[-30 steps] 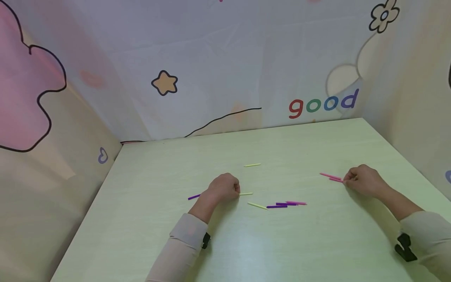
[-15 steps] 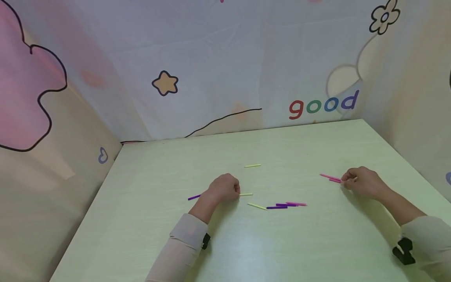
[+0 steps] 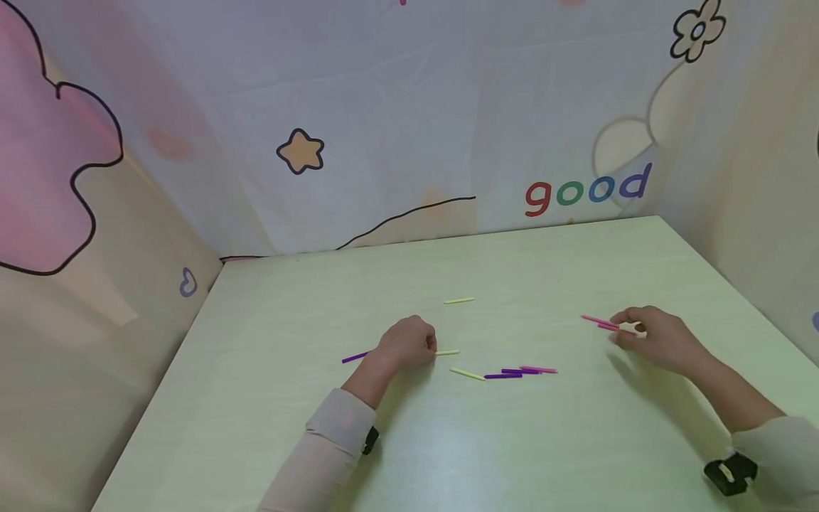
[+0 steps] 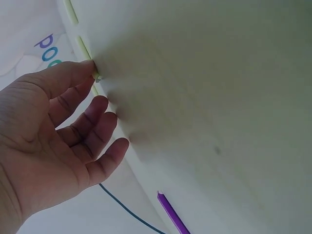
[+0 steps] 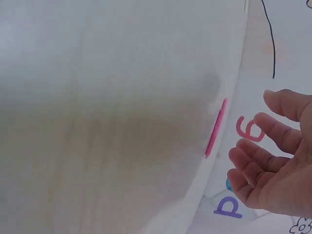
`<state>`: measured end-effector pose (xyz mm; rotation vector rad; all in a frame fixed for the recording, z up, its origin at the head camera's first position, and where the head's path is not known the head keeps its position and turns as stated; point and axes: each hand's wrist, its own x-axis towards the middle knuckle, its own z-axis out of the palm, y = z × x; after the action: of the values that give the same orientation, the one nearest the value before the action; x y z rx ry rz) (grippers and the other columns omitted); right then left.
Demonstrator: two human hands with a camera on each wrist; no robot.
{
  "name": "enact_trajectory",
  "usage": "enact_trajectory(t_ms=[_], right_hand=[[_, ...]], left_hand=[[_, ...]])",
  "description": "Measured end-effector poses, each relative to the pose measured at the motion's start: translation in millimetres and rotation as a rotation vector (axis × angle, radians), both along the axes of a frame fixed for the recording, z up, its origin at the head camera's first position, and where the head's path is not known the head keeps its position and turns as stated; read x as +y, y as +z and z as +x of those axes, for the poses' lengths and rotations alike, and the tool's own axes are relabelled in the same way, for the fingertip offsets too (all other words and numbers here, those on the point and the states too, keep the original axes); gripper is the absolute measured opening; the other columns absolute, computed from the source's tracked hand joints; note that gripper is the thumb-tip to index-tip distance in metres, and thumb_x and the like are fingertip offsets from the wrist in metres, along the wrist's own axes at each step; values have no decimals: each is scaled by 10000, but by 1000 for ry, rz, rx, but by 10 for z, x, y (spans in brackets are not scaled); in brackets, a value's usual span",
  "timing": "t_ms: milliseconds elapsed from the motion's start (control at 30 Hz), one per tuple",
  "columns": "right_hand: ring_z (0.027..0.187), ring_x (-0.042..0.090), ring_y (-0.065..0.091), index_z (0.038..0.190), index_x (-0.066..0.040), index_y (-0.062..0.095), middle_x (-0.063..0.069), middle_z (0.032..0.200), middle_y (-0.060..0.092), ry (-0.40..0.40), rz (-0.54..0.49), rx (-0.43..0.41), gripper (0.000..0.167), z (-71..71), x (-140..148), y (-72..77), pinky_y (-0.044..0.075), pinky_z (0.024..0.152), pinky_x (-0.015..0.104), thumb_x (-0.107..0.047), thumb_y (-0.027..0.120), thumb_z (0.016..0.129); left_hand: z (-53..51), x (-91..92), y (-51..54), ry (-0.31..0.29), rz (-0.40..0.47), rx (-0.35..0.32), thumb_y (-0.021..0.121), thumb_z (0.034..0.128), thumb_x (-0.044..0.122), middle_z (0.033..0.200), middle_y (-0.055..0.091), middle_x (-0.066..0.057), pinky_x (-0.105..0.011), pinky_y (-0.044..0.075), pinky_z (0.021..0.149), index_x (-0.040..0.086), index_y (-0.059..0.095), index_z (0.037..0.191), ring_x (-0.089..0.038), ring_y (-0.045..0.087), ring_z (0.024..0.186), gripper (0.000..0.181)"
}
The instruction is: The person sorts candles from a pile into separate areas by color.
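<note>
My left hand [image 3: 407,343] pinches the near end of a thin yellow candle [image 3: 448,353] between thumb and index finger. In the left wrist view that hand's other fingers are loosely bent beside the tabletop. My right hand [image 3: 654,337] has thumb and fingers parted, just right of two pink candles [image 3: 600,320] lying side by side. Nothing is held in it, as the right wrist view shows with the pink candles [image 5: 216,129] apart from the fingers. A purple candle [image 3: 355,356] lies left of my left wrist, partly hidden by it in the head view.
Another yellow candle [image 3: 459,301] lies farther back. Nearer, a yellow candle [image 3: 467,373] meets a row of purple candles [image 3: 503,375] and a pink candle [image 3: 540,369]. The pale tabletop [image 3: 288,306] borders a printed cloth backdrop [image 3: 397,107].
My right hand has let go of the pink candles; its thumb and fingers have spread apart. Its forearm has shifted slightly toward the front. The left hand stays in place on the yellow candle.
</note>
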<state>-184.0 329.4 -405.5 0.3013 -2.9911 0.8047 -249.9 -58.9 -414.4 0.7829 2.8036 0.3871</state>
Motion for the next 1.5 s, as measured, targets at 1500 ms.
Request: enact_trajectory(t_ms=[1500], right_hand=[[898,291,551,1011,-67,652,71,1014,578,184,-142,-79,203,223,-747,-97,446,735,399,-110,687,815]], left_hand=[[73,3,-15,35,16,37,648,806,81,755,475,6,-260,391,631,122,626,704,-136,440,739,112]])
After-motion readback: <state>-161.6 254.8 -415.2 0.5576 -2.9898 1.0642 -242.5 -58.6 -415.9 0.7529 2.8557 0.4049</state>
